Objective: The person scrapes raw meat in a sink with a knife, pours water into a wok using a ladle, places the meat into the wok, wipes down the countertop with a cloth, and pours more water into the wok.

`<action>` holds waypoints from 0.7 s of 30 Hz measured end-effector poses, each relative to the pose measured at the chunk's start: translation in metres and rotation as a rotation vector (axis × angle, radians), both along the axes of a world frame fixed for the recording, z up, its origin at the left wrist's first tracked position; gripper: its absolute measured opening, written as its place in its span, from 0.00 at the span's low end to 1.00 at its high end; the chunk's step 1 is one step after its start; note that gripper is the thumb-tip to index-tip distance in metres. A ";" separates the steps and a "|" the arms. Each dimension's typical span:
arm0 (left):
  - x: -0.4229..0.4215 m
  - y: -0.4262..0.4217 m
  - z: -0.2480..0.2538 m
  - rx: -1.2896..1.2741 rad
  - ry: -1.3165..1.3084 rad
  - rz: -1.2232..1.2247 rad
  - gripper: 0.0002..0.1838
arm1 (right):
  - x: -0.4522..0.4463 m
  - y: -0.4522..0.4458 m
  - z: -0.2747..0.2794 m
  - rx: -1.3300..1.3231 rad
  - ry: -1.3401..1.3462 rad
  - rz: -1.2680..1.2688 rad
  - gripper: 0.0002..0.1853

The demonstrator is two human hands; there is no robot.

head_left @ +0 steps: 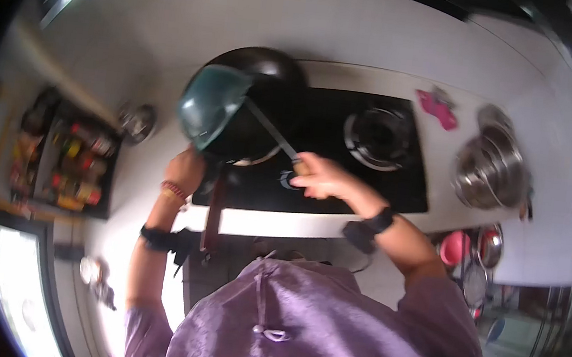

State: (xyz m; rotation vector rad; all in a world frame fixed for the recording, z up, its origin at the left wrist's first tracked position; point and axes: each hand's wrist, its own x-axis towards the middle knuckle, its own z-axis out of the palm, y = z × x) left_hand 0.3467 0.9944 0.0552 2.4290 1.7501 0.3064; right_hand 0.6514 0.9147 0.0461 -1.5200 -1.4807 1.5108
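Your left hand (pixel 187 170) grips the bowl (pixel 211 103), right hand (pixel 323 176) the spatula (pixel 270 127); steady the seemingly tilted bowl over the wok (pixel 273 71).

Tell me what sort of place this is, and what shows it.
A kitchen, probably a home one. A black cooktop with a round burner is set in the counter, a dark wok sits at its left side, and small containers crowd a rack nearby.

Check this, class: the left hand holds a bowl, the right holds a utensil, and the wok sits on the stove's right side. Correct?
Not quite: the head view shows the wok on the left side of the stove; the rest stands.
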 end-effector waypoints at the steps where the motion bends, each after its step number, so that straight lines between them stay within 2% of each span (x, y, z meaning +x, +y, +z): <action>1: -0.001 0.003 -0.003 0.034 0.005 -0.051 0.14 | -0.009 0.001 -0.004 0.023 -0.108 0.004 0.24; 2: -0.005 0.012 -0.016 0.036 0.086 -0.061 0.13 | -0.019 -0.001 0.001 0.017 -0.137 -0.097 0.17; 3: -0.002 0.013 -0.017 0.073 0.081 -0.066 0.11 | -0.017 -0.004 -0.008 0.276 -0.182 -0.080 0.13; 4: 0.000 0.008 -0.008 0.116 -0.034 -0.158 0.08 | -0.015 -0.012 -0.001 0.154 0.020 -0.148 0.16; 5: 0.001 0.009 -0.005 0.069 -0.050 -0.120 0.08 | -0.012 -0.020 0.009 0.047 0.232 -0.205 0.19; 7: 0.000 0.014 -0.007 0.073 -0.125 -0.099 0.09 | 0.000 -0.034 0.013 0.123 0.294 -0.293 0.17; 9: 0.013 0.005 0.015 -0.198 -0.288 0.113 0.11 | 0.025 -0.055 0.033 0.186 0.375 -0.339 0.17; 11: 0.005 0.013 0.005 -0.159 -0.305 0.096 0.10 | 0.055 -0.075 0.037 0.272 0.584 -0.463 0.18; 14: 0.007 0.007 0.012 -0.339 -0.649 0.092 0.07 | 0.108 -0.120 0.064 0.432 0.562 -0.722 0.19; 15: 0.007 0.004 0.016 -0.343 -0.649 0.094 0.07 | 0.124 -0.135 0.075 0.441 0.550 -0.836 0.18; 18: 0.008 -0.005 0.029 -0.491 -0.945 0.140 0.06 | 0.178 -0.175 0.078 0.546 0.342 -1.123 0.18; 21: 0.009 -0.017 0.047 -0.496 -1.049 0.145 0.06 | 0.234 -0.207 0.059 0.466 0.100 -1.380 0.13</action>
